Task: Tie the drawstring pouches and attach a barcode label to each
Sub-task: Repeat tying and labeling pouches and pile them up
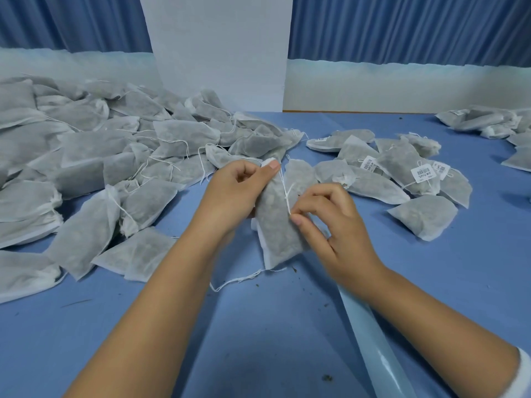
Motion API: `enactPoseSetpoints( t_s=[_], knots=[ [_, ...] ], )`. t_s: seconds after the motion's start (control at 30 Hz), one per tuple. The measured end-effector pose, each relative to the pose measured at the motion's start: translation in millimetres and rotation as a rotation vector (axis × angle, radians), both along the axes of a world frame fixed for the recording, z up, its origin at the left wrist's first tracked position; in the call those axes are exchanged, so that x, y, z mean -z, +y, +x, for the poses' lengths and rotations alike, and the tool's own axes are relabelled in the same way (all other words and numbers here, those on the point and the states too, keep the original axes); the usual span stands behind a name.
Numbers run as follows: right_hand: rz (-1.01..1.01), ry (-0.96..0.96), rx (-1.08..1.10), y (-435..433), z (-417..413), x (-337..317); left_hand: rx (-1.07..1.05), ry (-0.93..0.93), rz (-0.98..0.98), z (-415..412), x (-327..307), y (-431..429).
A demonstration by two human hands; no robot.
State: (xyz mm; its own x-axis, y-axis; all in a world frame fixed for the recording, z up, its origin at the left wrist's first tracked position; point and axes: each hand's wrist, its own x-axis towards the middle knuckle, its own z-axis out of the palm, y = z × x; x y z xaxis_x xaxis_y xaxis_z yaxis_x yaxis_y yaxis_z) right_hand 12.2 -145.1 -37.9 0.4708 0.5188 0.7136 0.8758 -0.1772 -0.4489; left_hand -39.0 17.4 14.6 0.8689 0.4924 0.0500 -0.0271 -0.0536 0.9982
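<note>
One pouch, string in the pinch

Head view: one pouch (277,228) stands on end between my hands, over the middle of the surface (258,326). My left grip (238,193) is curled round its upper half, thumb pressed at the gathered mouth. My right grip (330,222) is closed to a fine pinch of thumb and forefinger on the string (286,195), which runs taut down the pouch's front.

I judge this to be the tying step. The mouth looks drawn in, but I can't make out a finished knot, and the pouch has no label.

To my left lies the heap (115,156) of unlabelled pouches. To my right are the labelled pouches (402,170), one label (421,173) plain on its string.

Next, I reckon, the string wants looping and pulling snug while the left grip holds the neck firm, and then a label goes on. I see no loose labels. A pale glossy strip (373,340) lies by my right forearm, and I can't tell what it is.
</note>
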Motion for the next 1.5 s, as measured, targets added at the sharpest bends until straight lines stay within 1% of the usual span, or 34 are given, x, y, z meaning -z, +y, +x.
enactPoseSetpoints(
  t_s=[0.13,0.27,0.33,0.43,0.5,0.57,0.67,0.87,1.0,1.07,1.17,1.27,1.3,1.33,1.4,1.43,1.5],
  knots=[
    [0.003,0.137,-0.030,1,-4,-1,0.034,-0.038,-0.069,2,1,-2],
    [-0.047,0.111,-0.051,-1,-2,-5,0.057,-0.003,-0.080,4,6,-3],
    [-0.027,0.131,-0.044,-1,-1,-5,0.083,-0.004,-0.120,3,6,-2],
    [0.038,0.189,-0.051,-1,1,-5,0.180,-0.014,-0.161,2,4,0],
    [0.087,0.230,-0.051,-1,1,-5,0.243,-0.020,-0.151,1,4,1],
    [0.109,0.247,-0.044,-2,2,-5,0.256,-0.013,-0.079,0,6,2],
    [0.085,0.235,-0.026,-2,3,-3,0.232,0.024,-0.015,0,9,2],
    [-0.032,0.064,0.055,-3,6,0,0.083,0.091,0.063,6,15,-3],
    [-0.073,0.060,0.038,-4,7,-1,0.220,0.132,0.064,1,13,1],
    [-0.100,0.083,0.014,-4,6,-3,0.236,0.146,0.083,1,12,2],
    [-0.076,0.157,-0.007,-6,5,-5,0.195,0.158,0.087,2,11,5],
    [0.090,0.357,0.055,-10,12,-10,0.136,0.161,0.072,2,10,16],
    [0.110,0.422,0.103,-12,16,-10,0.127,0.166,0.056,2,9,21],
    [0.082,0.481,0.157,-13,22,-10,0.124,0.179,0.036,2,9,27],
    [-0.068,0.583,0.235,-15,31,-5,0.139,0.229,0.012,1,9,38],
    [-0.141,0.635,0.245,-15,34,-1,0.161,0.259,0.014,0,9,42],
    [-0.214,0.750,0.224,-14,35,3,0.208,0.317,0.029,-1,11,48]
  ],
)
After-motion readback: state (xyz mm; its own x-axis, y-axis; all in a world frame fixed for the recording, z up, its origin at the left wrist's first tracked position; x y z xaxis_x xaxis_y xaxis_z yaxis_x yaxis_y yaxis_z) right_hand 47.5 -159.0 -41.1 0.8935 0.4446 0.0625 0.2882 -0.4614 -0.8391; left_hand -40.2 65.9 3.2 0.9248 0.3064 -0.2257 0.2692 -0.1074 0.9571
